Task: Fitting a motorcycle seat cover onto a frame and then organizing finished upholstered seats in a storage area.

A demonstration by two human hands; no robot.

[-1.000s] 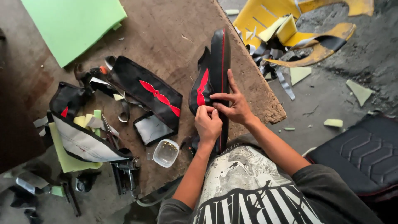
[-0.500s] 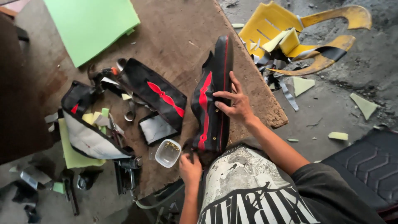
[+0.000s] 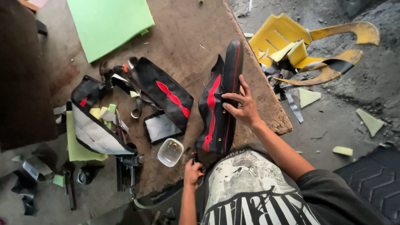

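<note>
While the cover (image 3: 220, 104) is stood on edge near the table's (image 3: 187, 37) front corner, it is steadied by the right hand (image 3: 242, 106), whose fingers (image 3: 233, 96) are spread flat against its side rather than closed round it. The left hand (image 3: 193, 173) is curled about something small at the cover's lower end; what is gripped cannot be told. Long and narrow, the cover is black with red trim.
</note>
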